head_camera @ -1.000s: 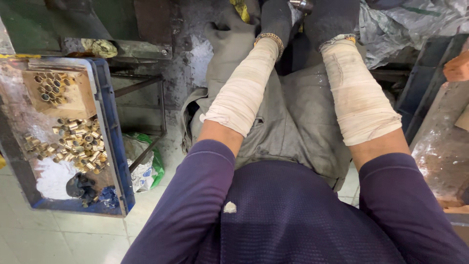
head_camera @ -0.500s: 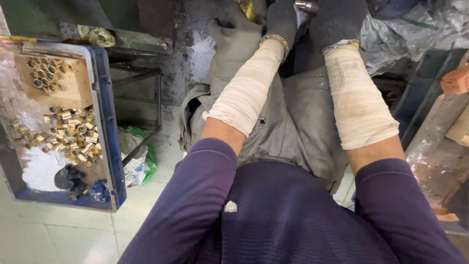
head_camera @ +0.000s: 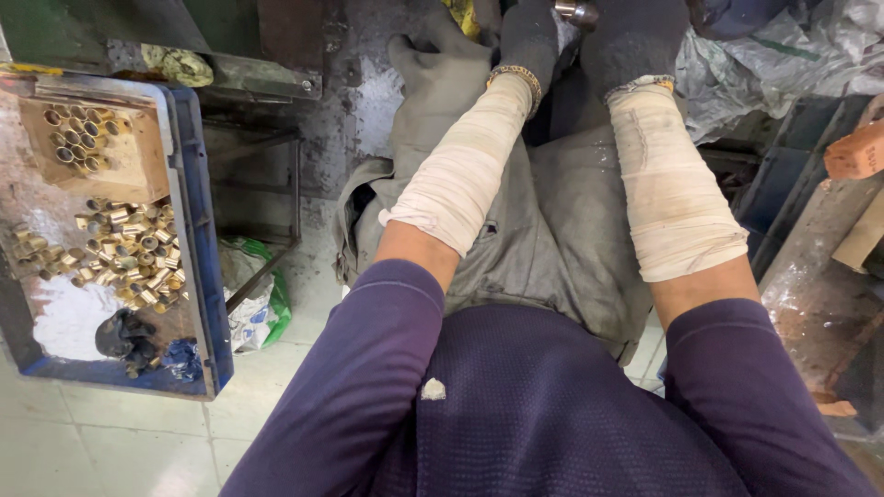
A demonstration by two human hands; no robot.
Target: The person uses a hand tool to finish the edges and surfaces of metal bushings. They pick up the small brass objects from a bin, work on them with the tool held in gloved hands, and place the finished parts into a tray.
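While both dark-gloved hands sit at the top edge, left hand (head_camera: 528,37) curled, grip unclear; right hand (head_camera: 633,37) seemingly closed by a small grey metal cylinder (head_camera: 576,11) between them. Blue plastic crate (head_camera: 210,304) of brass bushings (head_camera: 129,253) lies far left.

Left arm: reaches forward and slightly inward from the purple-sleeved shoulder, elbow bent, forearm wrapped in off-white cloth from below the elbow to the wrist.
Left hand (head_camera: 528,37): in a dark glove, at the top edge of view, just left of the small metal piece (head_camera: 575,11); fingers cut off by the frame, so its grip is unclear.
Right arm: runs nearly straight ahead, forearm wrapped in the same off-white cloth, bare skin showing near the elbow.
Right hand (head_camera: 635,37): dark-gloved, just right of and below the metal piece; whether it clasps it cannot be told.
Wrists: close together, either side of the metal piece.
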